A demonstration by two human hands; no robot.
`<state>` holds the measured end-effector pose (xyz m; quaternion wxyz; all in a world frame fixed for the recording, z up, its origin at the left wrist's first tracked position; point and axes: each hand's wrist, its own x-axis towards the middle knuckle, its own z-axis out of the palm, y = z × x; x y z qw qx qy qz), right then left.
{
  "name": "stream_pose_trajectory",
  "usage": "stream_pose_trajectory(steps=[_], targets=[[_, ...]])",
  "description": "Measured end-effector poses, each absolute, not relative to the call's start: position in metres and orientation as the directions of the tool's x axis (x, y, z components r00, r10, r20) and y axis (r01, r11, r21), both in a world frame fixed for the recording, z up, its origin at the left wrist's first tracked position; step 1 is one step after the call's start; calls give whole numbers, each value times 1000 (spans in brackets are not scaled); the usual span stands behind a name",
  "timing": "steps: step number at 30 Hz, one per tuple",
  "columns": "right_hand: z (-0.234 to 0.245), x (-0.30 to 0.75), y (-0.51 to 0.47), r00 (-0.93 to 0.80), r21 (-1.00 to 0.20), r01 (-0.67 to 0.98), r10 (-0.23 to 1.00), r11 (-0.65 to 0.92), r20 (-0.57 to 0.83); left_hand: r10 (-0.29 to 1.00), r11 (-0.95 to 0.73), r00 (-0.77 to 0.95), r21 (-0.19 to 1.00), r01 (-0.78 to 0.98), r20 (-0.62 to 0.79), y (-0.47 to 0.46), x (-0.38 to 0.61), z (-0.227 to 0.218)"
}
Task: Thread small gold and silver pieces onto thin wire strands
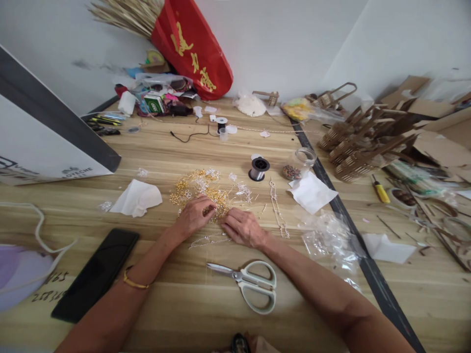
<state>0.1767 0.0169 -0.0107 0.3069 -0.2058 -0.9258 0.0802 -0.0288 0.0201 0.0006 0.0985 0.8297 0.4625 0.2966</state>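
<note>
My left hand [194, 215] is at the near edge of a pile of gold and silver beads [206, 186], its thumb and fingers curled into a pinch; whatever is in it is too small to make out. Just right of it, my right hand [243, 227] rests low over the table with fingers bent together, their tips hidden. A thin silver chain [208, 240] lies under and beside my right fingers. Another chain with pale links [274, 206] is stretched out to the right. Scissors with pale handles [253, 284] lie closer to me, blades pointing left.
A spool of silver wire [259, 169], a clear jar [300, 164] with small coloured beads and a white paper [312, 192] stand beyond my right hand. Left are another paper [137, 198] and a black phone [96, 274]. Plastic bags [333, 240] and small woven baskets [360, 142] are at right.
</note>
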Motion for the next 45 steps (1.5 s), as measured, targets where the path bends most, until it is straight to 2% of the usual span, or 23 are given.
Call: stream_pose_trajectory(steps=[6, 16, 27, 45], targets=[[-11, 177, 17, -725, -283, 331, 434, 900, 534, 853, -517, 349, 529, 673, 389, 21, -29, 2], [-10, 177, 17, -724, -281, 334, 436, 900, 535, 878, -473, 294, 600, 645, 377, 22, -29, 4], [-9, 177, 17, -707, -324, 331, 461, 886, 537, 940, -340, 218, 749, 568, 262, 20, -28, 11], [-10, 178, 17, -704, -322, 333, 461, 886, 540, 974, -224, 156, 832, 508, 166, 21, -30, 10]])
